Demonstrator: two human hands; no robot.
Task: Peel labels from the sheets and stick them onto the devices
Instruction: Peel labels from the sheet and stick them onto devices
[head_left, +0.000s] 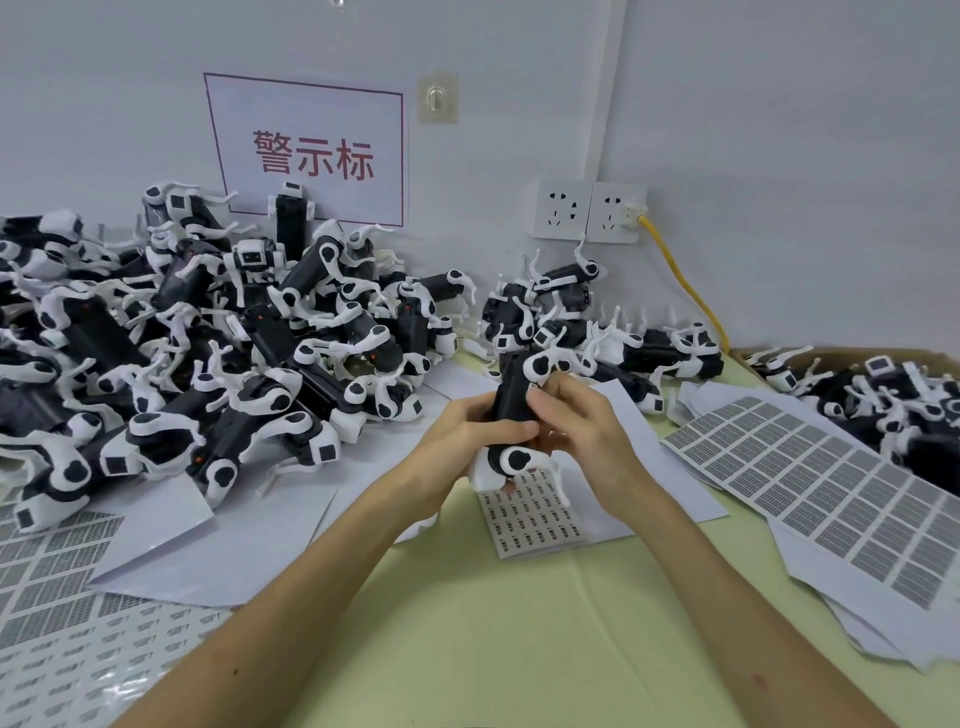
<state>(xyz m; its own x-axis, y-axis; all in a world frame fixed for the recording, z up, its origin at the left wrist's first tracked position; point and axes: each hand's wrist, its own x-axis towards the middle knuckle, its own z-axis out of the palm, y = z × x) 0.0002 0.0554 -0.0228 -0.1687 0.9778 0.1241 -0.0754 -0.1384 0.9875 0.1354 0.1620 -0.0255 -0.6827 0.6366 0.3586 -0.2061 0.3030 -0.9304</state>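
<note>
Where the hands meet: a black-and-white robot-dog device (511, 400) is held on end above the pale green table (493, 623), its white legs sticking out at top and bottom.
Left hand (467, 436): fingers are wrapped around the device's black body from the left.
Right hand (582, 421): fingers are curled against the body from the right, with the thumb pressed on it; whether a label sits under the thumb cannot be told.
Small label sheet (535, 519): lies flat on the table directly under the held device, with rows of tiny dark labels.
Large label sheet (810, 478): lies to the right of the held device, a grid of grey rectangles on top of loose white papers.
Left-hand sheets (62, 597): lie well to the left of the held device and nearer the viewer.
Big pile of devices (208, 338): is heaped to the left of and behind the held device.
Smaller cluster (561, 322): sits just behind the held device.
Cardboard box (852, 357): stands far right of the held device and holds more of them.
Red-bordered sign (311, 150): hangs on the wall behind and to the left of the held device.
Wall sockets (589, 210): are behind the held device, with a yellow cable (680, 275) plugged in.
</note>
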